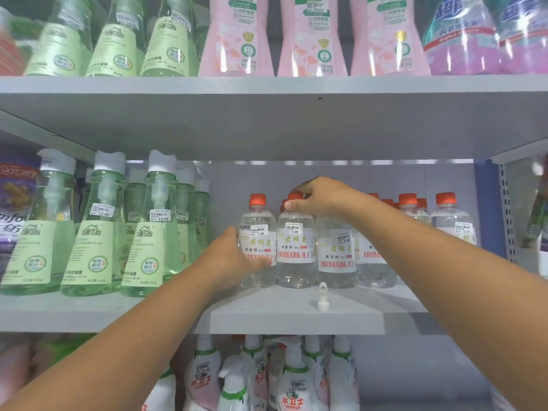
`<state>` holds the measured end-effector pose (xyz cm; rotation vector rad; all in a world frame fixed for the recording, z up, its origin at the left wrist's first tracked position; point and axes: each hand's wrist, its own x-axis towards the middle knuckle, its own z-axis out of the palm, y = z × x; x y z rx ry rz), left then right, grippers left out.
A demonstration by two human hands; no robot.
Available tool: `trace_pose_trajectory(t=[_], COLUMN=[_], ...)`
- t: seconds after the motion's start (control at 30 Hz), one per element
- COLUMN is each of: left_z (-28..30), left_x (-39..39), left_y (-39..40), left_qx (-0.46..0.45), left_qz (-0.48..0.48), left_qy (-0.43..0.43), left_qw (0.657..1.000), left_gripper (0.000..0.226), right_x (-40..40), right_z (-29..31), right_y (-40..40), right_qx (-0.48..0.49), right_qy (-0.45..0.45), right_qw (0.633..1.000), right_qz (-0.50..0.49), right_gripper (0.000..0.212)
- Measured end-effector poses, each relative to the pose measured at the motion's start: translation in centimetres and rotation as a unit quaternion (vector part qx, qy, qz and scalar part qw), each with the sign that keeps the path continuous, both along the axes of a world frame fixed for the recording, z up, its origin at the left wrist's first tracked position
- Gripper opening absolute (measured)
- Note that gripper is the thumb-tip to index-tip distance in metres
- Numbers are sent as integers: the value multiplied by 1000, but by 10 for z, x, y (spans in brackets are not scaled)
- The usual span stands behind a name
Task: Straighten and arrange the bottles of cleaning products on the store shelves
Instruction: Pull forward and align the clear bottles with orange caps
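Several clear bottles with orange caps and white red-lettered labels stand on the middle shelf (pixel 296 318). My left hand (pixel 234 256) grips the lower body of the leftmost clear bottle (pixel 257 221). My right hand (pixel 320 200) reaches over from the right and pinches the orange cap of the second clear bottle (pixel 296 262). A third clear bottle (pixel 336 259) stands beside it, with more behind and to the right (pixel 452 221). All stand upright.
Green pump bottles (pixel 92 232) fill the shelf's left side. A small white nozzle piece (pixel 323 296) lies on the shelf front. Pink bottles (pixel 237 40) and green bottles (pixel 166 43) line the upper shelf. White and pink spray bottles (pixel 293 378) crowd the lower shelf.
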<state>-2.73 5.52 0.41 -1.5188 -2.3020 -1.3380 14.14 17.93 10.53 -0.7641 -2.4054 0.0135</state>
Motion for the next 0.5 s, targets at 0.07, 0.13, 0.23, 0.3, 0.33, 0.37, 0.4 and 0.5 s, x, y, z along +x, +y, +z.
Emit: trace_pose_trajectory(t=[0.07,0.13,0.23,0.3,0.33,0.37,0.4,0.5], left_z=[1,5,2,-20,-45,-73,-108,-218], left_x=[3,10,32,54,67,77,83,78], left_y=[-2,-10,-45,-76,-88,-98,-103,-92], left_qx=[-6,3,197,380,422,429,418,362], left_qz=[-4,0,13,-64,-104,-137,-155,-29], left_qy=[-14,-26,-24,-59,-96,-129,-154,-173], left_qw=[1000,1000,980,921,896,883,882,916], left_gripper=[62,82,79,48,36,32,31,36], right_x=[1,5,34,72,93,111,124,136], right_z=[-3,-11,-36,-78,-111,-148,-185,-297], right_y=[-1,-3,-28,-60,-77,-93,-102,-87], right_qx=[10,40,62,68,60,49,38,-83], right_qy=[2,12,142,262,320,377,418,408], right_qw=[1000,999,987,956,933,906,885,902], right_qz=[-11,-20,30,110,151,188,200,110], right_gripper=[53,61,61,45,35,26,19,22])
